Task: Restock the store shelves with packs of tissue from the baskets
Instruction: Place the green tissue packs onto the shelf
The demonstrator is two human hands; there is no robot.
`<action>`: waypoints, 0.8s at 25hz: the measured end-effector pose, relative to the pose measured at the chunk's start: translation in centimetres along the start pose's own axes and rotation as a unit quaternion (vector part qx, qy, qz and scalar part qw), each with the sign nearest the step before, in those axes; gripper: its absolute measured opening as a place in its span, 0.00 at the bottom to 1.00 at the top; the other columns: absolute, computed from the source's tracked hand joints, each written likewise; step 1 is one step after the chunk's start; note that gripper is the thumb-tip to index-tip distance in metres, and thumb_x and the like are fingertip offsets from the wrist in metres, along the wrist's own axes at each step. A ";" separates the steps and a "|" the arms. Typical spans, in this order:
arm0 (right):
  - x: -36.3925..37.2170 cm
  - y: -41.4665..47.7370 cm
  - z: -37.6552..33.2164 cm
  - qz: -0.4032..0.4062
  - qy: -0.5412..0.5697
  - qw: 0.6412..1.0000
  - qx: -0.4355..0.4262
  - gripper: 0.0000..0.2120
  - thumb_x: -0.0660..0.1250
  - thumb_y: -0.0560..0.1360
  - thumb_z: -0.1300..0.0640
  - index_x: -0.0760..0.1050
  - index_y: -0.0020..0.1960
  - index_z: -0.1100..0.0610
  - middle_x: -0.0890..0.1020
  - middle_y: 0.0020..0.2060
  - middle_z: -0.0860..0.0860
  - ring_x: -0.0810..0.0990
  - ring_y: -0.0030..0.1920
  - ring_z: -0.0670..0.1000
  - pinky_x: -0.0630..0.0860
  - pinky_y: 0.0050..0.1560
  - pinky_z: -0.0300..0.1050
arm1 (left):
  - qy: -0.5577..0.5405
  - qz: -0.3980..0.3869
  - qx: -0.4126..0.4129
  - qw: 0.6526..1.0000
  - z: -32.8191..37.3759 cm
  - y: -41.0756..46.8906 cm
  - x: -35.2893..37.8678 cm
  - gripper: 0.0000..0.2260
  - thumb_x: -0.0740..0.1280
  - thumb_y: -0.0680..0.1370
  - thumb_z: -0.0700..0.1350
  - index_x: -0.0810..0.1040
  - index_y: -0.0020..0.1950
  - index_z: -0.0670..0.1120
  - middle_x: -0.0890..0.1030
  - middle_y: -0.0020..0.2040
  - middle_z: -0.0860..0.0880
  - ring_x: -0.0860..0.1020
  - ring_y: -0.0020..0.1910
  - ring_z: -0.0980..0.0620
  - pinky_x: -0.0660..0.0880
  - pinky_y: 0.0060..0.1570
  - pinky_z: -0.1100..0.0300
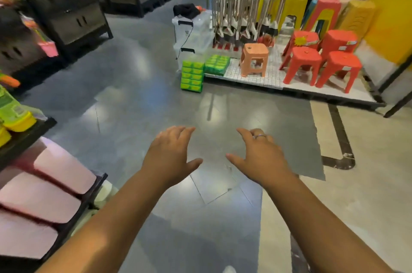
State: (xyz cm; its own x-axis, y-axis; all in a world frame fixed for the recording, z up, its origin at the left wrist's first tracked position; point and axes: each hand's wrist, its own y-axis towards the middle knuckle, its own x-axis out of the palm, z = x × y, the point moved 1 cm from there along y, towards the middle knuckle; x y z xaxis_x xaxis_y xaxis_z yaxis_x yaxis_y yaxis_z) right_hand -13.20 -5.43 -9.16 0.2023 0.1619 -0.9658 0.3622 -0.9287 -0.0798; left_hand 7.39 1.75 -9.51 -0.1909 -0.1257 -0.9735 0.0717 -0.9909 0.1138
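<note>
Over the floor (138,98) | left hand (171,156) and right hand (262,156) spread wide, empty | green tissue packs (192,76) stacked ahead beside the platform (275,74) | best: step close, grip one pack by both sides.

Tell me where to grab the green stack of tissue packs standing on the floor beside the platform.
Approach from the open floor at its front-left; the platform and another green pile crowd its right. The green stack stands upright, five layers tall, so one hand low on its left face, one on top probably steadies it best.
</note>
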 end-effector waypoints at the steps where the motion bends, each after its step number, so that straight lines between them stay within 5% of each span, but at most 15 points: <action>1: -0.1 3.4 -0.1 -0.010 0.001 1.000 -0.010 0.36 0.60 0.74 0.33 0.54 0.76 0.45 0.64 0.71 0.52 0.65 0.69 0.57 0.70 0.63 0.53 | -0.011 -0.006 -0.018 1.000 -0.9 2.7 0.2 0.36 0.64 0.75 0.64 0.55 0.77 0.52 0.63 0.74 0.51 0.60 0.73 0.50 0.57 0.71 0.56; 9: 2.4 30.2 -2.4 -0.065 0.010 0.997 -0.030 0.36 0.62 0.74 0.34 0.54 0.76 0.45 0.64 0.71 0.52 0.64 0.69 0.56 0.70 0.64 0.53 | -0.048 -0.032 -0.069 0.996 -12.1 24.7 4.7 0.36 0.66 0.74 0.62 0.56 0.77 0.51 0.63 0.74 0.50 0.62 0.72 0.49 0.59 0.70 0.55; 20: 2.8 66.5 -2.3 -0.100 0.003 0.995 0.024 0.36 0.62 0.74 0.35 0.56 0.76 0.47 0.67 0.69 0.54 0.67 0.67 0.58 0.72 0.62 0.53 | -0.012 -0.118 -0.007 0.993 -26.5 62.2 7.1 0.36 0.67 0.74 0.61 0.59 0.76 0.49 0.66 0.73 0.47 0.66 0.70 0.46 0.64 0.68 0.53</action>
State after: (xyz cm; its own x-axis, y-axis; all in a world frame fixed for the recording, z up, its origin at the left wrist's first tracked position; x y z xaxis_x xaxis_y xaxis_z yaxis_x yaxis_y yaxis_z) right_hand 13.57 -65.98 -16.64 0.1359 0.3462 -0.9283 0.3515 -0.8928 -0.2816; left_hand 36.43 -59.52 -14.60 -0.2274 0.1079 -0.9678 0.0356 -0.9922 -0.1190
